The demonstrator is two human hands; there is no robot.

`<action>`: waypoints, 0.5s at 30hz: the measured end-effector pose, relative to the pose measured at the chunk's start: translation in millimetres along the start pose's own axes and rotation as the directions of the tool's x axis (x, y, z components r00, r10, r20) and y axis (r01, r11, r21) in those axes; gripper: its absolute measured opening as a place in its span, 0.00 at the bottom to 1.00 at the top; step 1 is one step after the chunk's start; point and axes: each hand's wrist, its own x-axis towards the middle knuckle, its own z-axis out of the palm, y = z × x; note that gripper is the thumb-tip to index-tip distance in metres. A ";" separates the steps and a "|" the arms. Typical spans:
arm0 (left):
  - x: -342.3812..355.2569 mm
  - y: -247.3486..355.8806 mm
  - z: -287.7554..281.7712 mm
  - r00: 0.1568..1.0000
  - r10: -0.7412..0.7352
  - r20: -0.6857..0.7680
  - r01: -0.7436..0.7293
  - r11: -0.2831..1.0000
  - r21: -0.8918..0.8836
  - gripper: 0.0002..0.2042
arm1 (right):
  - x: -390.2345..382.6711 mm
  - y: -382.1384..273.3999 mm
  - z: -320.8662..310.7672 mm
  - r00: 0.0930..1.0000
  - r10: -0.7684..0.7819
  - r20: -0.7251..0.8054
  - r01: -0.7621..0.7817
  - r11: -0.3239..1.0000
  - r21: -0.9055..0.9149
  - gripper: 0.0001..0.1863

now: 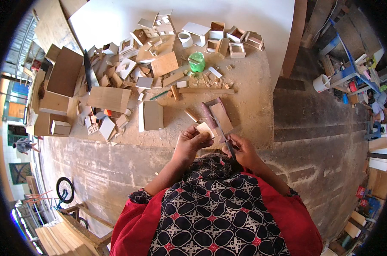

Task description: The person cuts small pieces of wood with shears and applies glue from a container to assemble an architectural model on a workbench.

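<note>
Head view: at the near edge of the worktop [253, 77], pinching a small, pale, flat wooden piece [205, 129] in the left hand [192, 141], grasping a dark, slim, blade-like tool [230, 147] in the right hand [243, 151]. Best to brace the piece firmly, working lightly away from the left hand.
</note>
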 end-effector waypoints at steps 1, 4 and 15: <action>-0.4 0.3 1.4 1.000 -0.005 -0.011 0.005 1.000 0.016 0.05 | 1.2 4.2 1.8 0.999 -0.027 -0.043 0.031 0.993 0.110 0.15; -3.7 2.1 4.1 0.999 -0.012 -0.048 0.014 0.999 0.051 0.05 | 3.0 -17.3 -12.3 0.982 0.096 0.165 -0.068 0.984 -0.167 0.17; 1.9 -3.6 -4.3 0.995 0.001 -0.096 0.019 0.979 0.201 0.07 | -1.5 8.3 -9.0 0.982 0.131 0.134 -0.126 0.991 -0.045 0.14</action>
